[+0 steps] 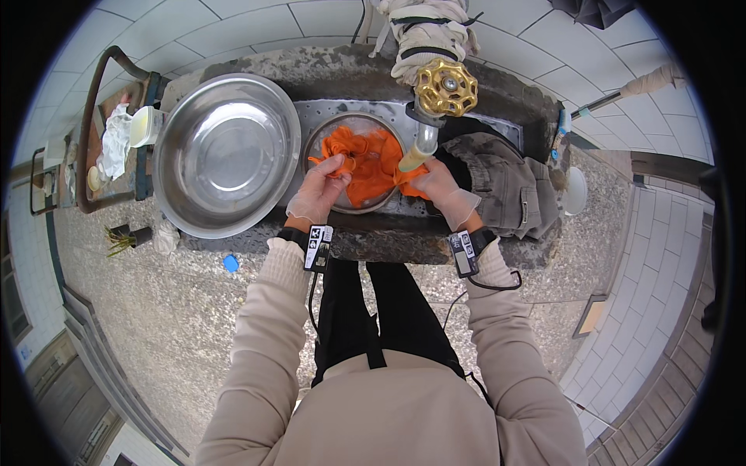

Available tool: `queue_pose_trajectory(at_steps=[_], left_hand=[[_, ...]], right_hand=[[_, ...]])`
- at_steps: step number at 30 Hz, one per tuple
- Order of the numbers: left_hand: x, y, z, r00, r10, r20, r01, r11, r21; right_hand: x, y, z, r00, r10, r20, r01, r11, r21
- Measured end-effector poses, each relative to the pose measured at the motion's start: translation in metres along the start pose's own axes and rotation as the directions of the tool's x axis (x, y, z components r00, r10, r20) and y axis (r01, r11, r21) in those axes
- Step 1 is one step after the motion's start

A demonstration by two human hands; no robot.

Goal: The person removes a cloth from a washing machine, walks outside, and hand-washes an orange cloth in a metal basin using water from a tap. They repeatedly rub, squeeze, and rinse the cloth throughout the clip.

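An orange cloth point(374, 169) lies bunched in a round metal basin point(398, 140) inside the stone sink. My left hand point(320, 189), in a thin clear glove, pinches the cloth at its left side. On the right, my gloved right hand point(441, 189) grips another part of the same cloth, beside the tap's pale hose end point(420, 152). Some of the fingers of my right hand are hidden behind the cloth and the hose. Above the hose sits a brass valve wheel point(447, 87).
A large steel bowl point(227, 155) leans at the sink's left. Wet grey-brown clothing point(509, 186) is heaped over the right side of the stone sink edge point(388, 247). Farther left, a metal-framed stand point(109, 203) bears a white tub point(146, 126). A blue object point(231, 263) lies on the floor.
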State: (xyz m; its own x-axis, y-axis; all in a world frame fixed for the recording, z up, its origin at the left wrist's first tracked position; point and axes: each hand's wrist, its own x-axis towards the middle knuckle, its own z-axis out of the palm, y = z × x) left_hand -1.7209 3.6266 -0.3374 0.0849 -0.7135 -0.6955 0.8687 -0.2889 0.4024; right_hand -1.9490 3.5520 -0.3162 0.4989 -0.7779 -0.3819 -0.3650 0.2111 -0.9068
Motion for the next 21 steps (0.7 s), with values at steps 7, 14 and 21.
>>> queue_pose_trajectory(at_steps=[7, 14, 21], left_hand=[[-0.003, 0.002, 0.021, 0.992, 0.118, -0.035, -0.115, 0.990, 0.081], [-0.006, -0.021, 0.044, 0.964, 0.151, 0.217, -0.209, 0.938, 0.276], [-0.002, -0.062, 0.024, 0.880, 0.121, 0.460, -0.310, 0.880, 0.360]], right_hand=[[0.001, 0.018, -0.005, 0.982, -0.035, -0.183, 0.003, 0.985, -0.171], [-0.007, 0.003, 0.004, 0.969, 0.195, 0.152, -0.243, 0.638, 0.731], [-0.015, -0.019, 0.019, 0.969, 0.095, 0.230, -0.248, 0.443, 0.862]])
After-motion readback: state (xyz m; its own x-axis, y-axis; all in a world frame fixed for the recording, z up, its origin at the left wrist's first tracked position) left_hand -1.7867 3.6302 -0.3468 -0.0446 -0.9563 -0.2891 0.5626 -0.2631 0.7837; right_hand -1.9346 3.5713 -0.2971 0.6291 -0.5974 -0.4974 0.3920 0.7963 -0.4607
